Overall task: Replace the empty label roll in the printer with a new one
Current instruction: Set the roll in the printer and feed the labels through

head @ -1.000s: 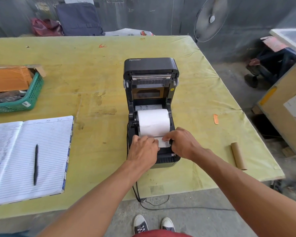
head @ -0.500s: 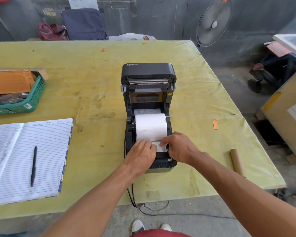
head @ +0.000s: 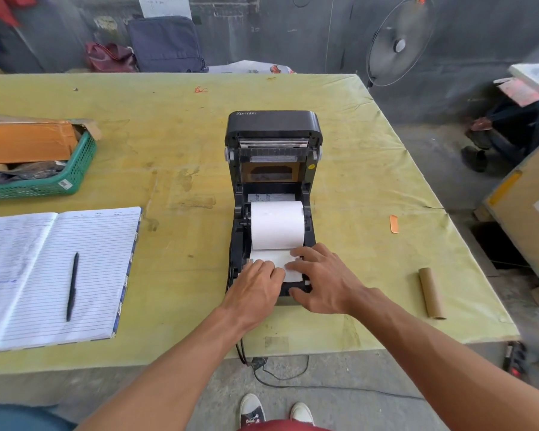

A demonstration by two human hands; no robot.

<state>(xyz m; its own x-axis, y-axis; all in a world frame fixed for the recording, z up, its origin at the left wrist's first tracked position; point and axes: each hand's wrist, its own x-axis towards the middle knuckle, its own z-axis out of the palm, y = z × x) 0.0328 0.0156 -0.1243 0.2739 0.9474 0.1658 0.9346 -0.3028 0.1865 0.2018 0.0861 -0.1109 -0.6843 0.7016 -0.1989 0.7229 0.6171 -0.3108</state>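
From the head view, the printer [head: 273, 126] stands lid-up on the counter [head: 184, 150], the new label roll [head: 277, 223] seated in its bay. The roll's loose end [head: 271, 255] runs forward under the straight, pressing fingers of the left hand [head: 255, 286] and right hand [head: 321, 281]. The empty core [head: 431, 292] lies well apart, to the right.

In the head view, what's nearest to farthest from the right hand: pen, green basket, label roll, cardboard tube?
1. label roll, just beyond the right hand, in the printer
2. cardboard tube, to the right
3. pen, left, on the notebook
4. green basket, far left
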